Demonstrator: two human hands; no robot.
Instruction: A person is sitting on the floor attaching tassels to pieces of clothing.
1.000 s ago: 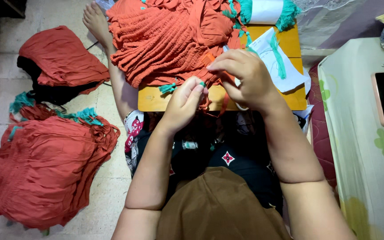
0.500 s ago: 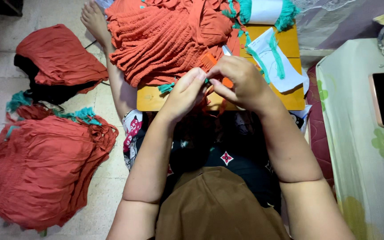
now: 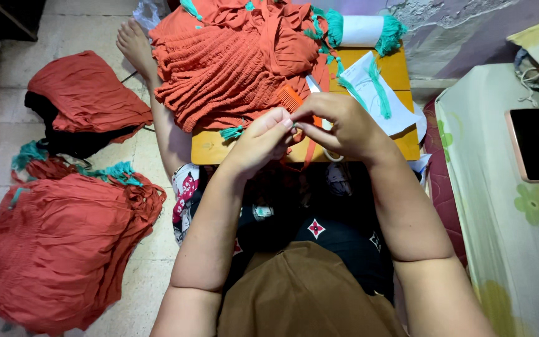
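1. Since a second ago our hands have drawn closer together and lifted slightly, fingertips now meeting over the near edge of the small yellow table (image 3: 210,150).
2. Our left hand (image 3: 260,140) is pinched shut, fingertips pressed against those of the right hand (image 3: 338,128).
3. The right hand is curled, pinching a thin orange strap (image 3: 307,150) that hangs down toward 6 o'clock.
4. An orange comb (image 3: 291,98) sits just at 12 o'clock from the fingertips.
5. The heap of orange cloth (image 3: 232,62) with teal tassels covers the table at 11 o'clock.
6. White paper (image 3: 369,87) lies at 1 o'clock.
7. More orange cloth piles (image 3: 57,249) lie on the floor at 8 o'clock.
8. A phone (image 3: 533,145) rests on the flowered cover at 3 o'clock.
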